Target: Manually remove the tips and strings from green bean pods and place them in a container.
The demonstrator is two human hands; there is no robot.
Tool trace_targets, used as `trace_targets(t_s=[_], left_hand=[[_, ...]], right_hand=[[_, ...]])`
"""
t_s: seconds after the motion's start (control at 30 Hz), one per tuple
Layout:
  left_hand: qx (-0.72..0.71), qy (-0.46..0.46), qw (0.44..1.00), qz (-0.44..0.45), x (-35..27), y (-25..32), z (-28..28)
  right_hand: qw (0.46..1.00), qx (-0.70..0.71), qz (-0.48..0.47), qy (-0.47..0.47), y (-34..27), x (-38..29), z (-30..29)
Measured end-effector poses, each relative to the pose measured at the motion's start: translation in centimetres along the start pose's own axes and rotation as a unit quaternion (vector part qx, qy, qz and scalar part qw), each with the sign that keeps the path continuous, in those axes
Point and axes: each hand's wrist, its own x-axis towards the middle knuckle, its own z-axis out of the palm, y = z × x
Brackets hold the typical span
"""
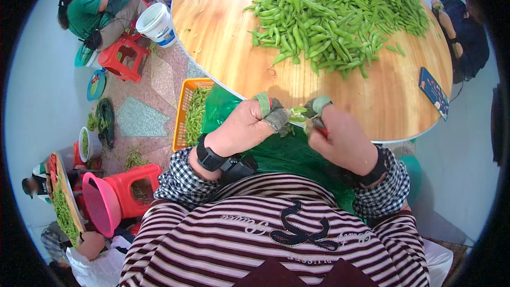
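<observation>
My left hand [247, 125] pinches a split green soybean pod [297, 114] between fingertips wearing grey knit finger covers. My right hand [344, 137] closes on the pod's other side with its fingers curled in. Green bands wrap a digit on each hand, and bits of red show at the fingers; whether these are trim or a small tool, I cannot tell. Both hands are at the near edge of a round wooden table [223, 40]. Beyond them lies a large heap of soybean pods [330, 20]. Green plastic sheeting [279, 155] covers my lap.
An orange plastic crate [178, 127] of pods stands left of my lap. A patterned dark blue flat object [433, 92] lies at the table's right edge. Left are a white bucket [153, 22], red stools [125, 57] and a pink basin [101, 205]. Other people sit nearby.
</observation>
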Motion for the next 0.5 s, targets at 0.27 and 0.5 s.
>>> trace_targets(t_s=[0.27, 0.5], left_hand=[[-0.035, -0.053, 0.998, 0.024, 0.5, 0.1, -0.3], [0.127, -0.033, 0.969, 0.209, 0.2, -0.6, 0.7]], right_hand=[[0.982, -0.073, -0.133, 0.11, -1.8, 0.8, 0.4], [0.991, 0.096, -0.093, 0.005, -0.9, 0.8, 0.6]])
